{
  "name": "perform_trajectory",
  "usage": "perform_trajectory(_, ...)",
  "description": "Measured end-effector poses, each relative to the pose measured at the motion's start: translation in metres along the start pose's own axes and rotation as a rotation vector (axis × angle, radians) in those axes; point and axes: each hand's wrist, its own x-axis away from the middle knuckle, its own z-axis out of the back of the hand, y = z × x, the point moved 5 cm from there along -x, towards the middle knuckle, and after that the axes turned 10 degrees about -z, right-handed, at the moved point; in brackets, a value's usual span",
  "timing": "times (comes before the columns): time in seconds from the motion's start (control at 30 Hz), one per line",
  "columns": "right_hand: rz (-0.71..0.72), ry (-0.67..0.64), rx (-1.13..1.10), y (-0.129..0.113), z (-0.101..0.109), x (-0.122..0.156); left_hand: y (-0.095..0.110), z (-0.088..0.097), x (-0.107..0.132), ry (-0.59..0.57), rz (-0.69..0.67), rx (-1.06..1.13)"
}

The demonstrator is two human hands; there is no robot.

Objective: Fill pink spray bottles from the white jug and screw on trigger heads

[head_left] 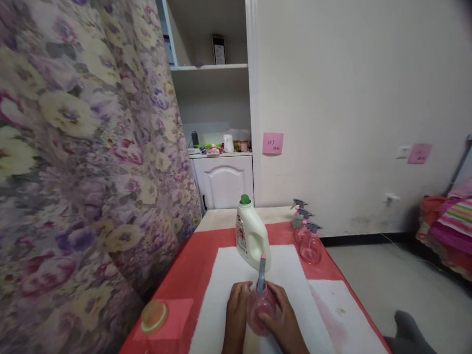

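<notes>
A translucent pink spray bottle (259, 319) stands upright between my hands near the table's front, its grey trigger head (261, 280) tipped in pink at the nozzle. My right hand (286, 319) wraps the bottle's right side, thumb across the front. Along the left side my left hand (237, 310) is closed, with its fingers against the bottle. Just behind is a large pale green detergent jug (253, 238) with a green cap (245, 199). At the table's right edge several more spray bottles (310, 249) with grey heads form a row.
White paper (217, 295) covers part of the red tablecloth (184, 268); another stained sheet (342, 314) lies to the right. At front left sits a round tan object with a pale green rim (154, 316). A floral curtain (92, 172) borders the left side, with shelves (210, 67) beyond.
</notes>
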Motion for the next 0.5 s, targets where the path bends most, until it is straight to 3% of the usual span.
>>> perform_trajectory(0.13, -0.049, 0.005, 0.003, 0.033, 0.003, 0.007, -0.023, 0.001, 0.007, -0.066, 0.044, 0.077)
perform_trajectory(0.23, -0.081, -0.034, 0.009, 0.05, 0.002, 0.009, -0.028, -0.005, 0.014, -0.141, 0.084, 0.141)
perform_trajectory(0.43, -0.062, 0.112, -0.026, 0.055, -0.006, 0.01, -0.038, 0.005, 0.023, 0.064, 0.0, -0.085)
perform_trajectory(0.5, -0.041, 0.139, -0.043, 0.055, -0.009, 0.01, -0.046, 0.009, 0.023, 0.084, -0.023, -0.111)
